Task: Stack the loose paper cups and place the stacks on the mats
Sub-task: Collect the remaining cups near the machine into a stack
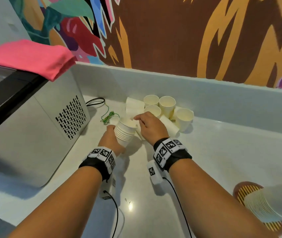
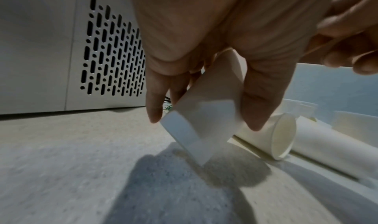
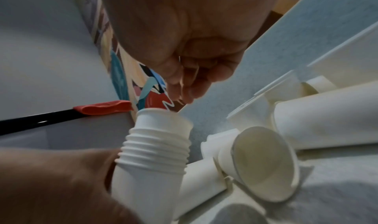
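My left hand (image 1: 113, 136) grips a tilted stack of white paper cups (image 1: 125, 133) just above the counter. The left wrist view shows that hand (image 2: 204, 122) with fingers and thumb wrapped round the stack's bottom cup (image 2: 196, 140). My right hand (image 1: 137, 120) hovers over the stack, fingers loosely bent at the top cup's rim. In the right wrist view its fingertips (image 3: 188, 93) sit just above the stack (image 3: 155, 146) and hold nothing. Loose cups (image 1: 167, 103) stand and lie behind my hands. A finished stack (image 1: 264, 205) lies over a striped mat (image 1: 241, 189) at the bottom right.
A silver appliance with a vented side (image 1: 33, 127) stands left of my hands, a pink cloth (image 1: 26, 57) on top. A black cable and a green wire (image 1: 108, 115) lie beside it. A raised ledge (image 1: 188, 86) backs the white counter (image 1: 222, 152).
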Demonstrator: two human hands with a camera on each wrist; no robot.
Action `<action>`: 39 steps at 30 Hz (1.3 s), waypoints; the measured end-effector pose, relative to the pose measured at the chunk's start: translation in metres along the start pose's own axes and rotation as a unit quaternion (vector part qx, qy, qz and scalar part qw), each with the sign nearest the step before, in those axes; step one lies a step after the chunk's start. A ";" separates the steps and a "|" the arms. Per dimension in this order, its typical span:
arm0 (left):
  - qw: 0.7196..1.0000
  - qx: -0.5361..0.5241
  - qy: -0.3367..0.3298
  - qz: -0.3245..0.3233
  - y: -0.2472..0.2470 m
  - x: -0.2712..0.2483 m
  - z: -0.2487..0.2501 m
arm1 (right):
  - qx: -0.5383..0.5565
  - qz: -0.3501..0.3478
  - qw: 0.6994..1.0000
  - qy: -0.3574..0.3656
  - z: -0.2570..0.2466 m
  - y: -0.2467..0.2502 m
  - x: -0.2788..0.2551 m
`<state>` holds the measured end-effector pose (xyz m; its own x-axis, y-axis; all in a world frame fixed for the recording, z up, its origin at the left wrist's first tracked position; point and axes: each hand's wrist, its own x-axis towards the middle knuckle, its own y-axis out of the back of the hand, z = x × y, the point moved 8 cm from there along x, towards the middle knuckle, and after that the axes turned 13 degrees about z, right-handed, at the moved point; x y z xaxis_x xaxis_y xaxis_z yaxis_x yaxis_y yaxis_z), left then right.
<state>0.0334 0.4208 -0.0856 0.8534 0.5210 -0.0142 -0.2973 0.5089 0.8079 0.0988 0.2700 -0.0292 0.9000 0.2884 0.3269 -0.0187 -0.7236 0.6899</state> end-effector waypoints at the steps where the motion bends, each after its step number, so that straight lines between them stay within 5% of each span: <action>1: 1.000 0.001 0.001 0.000 0.000 0.001 0.001 | -0.026 0.020 0.999 -0.005 0.008 0.006 0.003; 6: 1.000 0.010 0.010 -0.007 -0.002 0.003 0.000 | -0.227 -0.103 0.968 0.022 0.037 -0.008 0.000; 12: 0.999 0.028 0.015 -0.018 -0.003 0.007 -0.005 | -0.266 -0.168 0.948 0.043 0.048 -0.036 -0.015; 17: 0.999 0.040 0.013 -0.027 -0.006 0.009 -0.004 | -0.226 -0.092 0.969 0.037 0.038 -0.016 -0.004; 20: 0.998 0.055 0.004 -0.035 -0.009 0.008 0.002 | -0.148 0.048 0.987 0.043 0.023 0.018 0.008; 23: 0.996 0.070 -0.013 -0.053 -0.015 0.005 0.011 | -0.030 0.152 0.987 -0.046 0.028 0.052 0.014; 26: 0.996 0.059 -0.031 -0.066 -0.023 0.001 0.023 | 0.019 0.160 0.981 -0.105 0.031 0.067 0.013; 31: 0.995 -0.036 -0.068 -0.070 -0.035 -0.008 0.050 | 0.002 0.024 0.992 -0.123 0.033 0.050 0.002; 34: 0.993 -0.063 -0.076 -0.067 -0.039 -0.006 0.058 | 0.012 0.067 0.983 -0.169 0.052 0.062 0.001; 39: 0.990 -0.069 -0.091 -0.081 -0.046 -0.007 0.068 | -0.165 0.073 0.970 -0.164 0.092 0.079 0.003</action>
<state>0.0702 0.3474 -0.0823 0.9539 0.2995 -0.0203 -0.1956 0.6715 0.7147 0.1397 0.1558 -0.0332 0.9663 -0.0563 0.2512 -0.2463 -0.4862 0.8385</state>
